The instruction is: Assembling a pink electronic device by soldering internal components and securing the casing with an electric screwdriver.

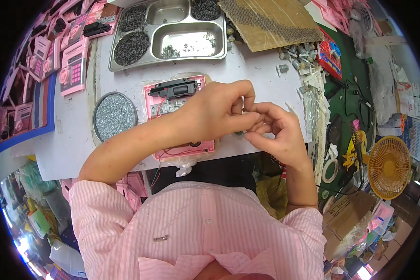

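Two hands: the left hand (214, 109) and the right hand (282, 133) are brought together at their fingertips above the white worktop (263, 70).
Grip: the fingers of both are bent and drawn close; whether the small green piece (239, 134) is clasped by the left, the right or both cannot be told.
Small green piece: only a sliver is shown, at 8 o'clock from the meeting fingertips; its long axis is hidden.
Pink casing (205, 148): laid open on the worktop, at 9 o'clock from the grip; its long axis is set from 12 to 6, and its middle is covered by the left wrist.
Nearer hand: the left, by which the casing is overlapped; whether it is touched cannot be judged. The right is placed farther off, toward 3 o'clock.
Black module (175, 88): seated at the casing's 12 o'clock end, its long axis lying nearly from 9 to 3.
Round dish (95, 123): filled with small silvery pieces, placed at the casing's 9 o'clock.
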### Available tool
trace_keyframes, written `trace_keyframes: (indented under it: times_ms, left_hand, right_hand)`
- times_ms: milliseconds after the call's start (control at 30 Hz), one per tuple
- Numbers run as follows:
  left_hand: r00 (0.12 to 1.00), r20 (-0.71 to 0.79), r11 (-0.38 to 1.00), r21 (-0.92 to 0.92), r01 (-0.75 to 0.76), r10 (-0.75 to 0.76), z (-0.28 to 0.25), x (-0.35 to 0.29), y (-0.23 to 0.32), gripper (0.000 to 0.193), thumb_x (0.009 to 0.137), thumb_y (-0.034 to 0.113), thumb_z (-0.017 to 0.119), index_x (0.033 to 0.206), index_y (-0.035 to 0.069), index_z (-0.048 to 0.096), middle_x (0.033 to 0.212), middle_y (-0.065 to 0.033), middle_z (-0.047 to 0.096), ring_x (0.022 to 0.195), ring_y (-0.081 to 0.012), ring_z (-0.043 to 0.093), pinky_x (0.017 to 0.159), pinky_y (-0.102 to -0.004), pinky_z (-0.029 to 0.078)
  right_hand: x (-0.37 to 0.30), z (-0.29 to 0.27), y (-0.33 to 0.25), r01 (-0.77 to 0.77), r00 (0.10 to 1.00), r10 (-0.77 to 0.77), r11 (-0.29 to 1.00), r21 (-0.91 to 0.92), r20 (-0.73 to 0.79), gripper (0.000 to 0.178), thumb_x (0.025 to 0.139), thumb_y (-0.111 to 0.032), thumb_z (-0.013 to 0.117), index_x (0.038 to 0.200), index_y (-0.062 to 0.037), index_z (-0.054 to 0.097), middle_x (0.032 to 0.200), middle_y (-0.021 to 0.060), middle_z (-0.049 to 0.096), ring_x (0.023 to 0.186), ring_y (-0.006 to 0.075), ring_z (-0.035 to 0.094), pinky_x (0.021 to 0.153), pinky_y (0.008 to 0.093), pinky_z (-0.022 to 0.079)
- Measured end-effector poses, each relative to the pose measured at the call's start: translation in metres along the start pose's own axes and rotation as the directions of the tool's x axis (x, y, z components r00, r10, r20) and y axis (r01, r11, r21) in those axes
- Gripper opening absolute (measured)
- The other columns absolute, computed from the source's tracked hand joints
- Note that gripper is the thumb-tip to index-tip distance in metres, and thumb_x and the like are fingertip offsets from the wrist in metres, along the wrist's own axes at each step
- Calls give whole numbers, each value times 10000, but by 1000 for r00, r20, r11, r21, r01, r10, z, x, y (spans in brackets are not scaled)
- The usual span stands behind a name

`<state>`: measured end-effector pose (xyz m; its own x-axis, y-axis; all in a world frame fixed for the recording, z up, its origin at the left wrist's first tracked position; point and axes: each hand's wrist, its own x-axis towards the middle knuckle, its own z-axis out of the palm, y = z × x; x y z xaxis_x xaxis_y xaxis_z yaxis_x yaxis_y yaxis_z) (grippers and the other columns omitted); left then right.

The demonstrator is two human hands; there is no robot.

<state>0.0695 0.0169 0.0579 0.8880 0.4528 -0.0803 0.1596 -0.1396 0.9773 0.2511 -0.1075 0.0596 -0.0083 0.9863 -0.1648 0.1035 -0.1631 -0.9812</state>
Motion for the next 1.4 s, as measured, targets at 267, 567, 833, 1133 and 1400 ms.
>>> trace_keyframes:
  times_ms: [267,567,833,1133,1400]
  left_hand:
    - [859,-338,790,601,-117,384,-65,96,-35,217,922,199,708,1023,12,664,880,-52,689,762,-120,632,693,-280,509]
    - [819,-496,644,733,218,288,-78,142,-40,238,855,238,698,873,1,709,893,-219,714,882,-397,691,781,-487,539]
    - [745,-475,638,765,87,469,-80,145,-52,183,862,179,639,901,7,688,869,-250,694,842,-433,686,739,-504,542]
    - [722,-461,828,486,-281,516,-45,58,-10,99,839,56,668,867,-14,603,760,-166,649,633,-230,653,601,-326,511]
    - [913,-376,986,104,-129,159,-15,-80,-3,125,889,-107,647,996,-46,669,1020,-89,661,868,-146,636,739,-247,525]
  right_hand:
    - [9,-28,28,30,996,-5,965,262,-93,551,864,40,717,1385,31,537,881,-25,577,781,33,529,712,162,408]
    - [-3,-36,39,51,986,-10,966,252,-164,511,867,33,726,1354,30,571,883,-27,587,789,32,533,712,167,414]
    - [-13,-26,37,7,996,-7,1000,7,-93,428,863,14,713,1282,-5,628,815,-37,572,697,20,490,633,177,392]
    - [-12,4,39,-58,998,45,884,-463,-40,372,813,-28,674,1184,-47,674,732,61,624,606,164,579,605,302,478]
    - [-4,27,35,58,996,-88,610,-790,6,325,796,-60,654,1120,-42,645,884,147,679,796,341,658,727,431,521]
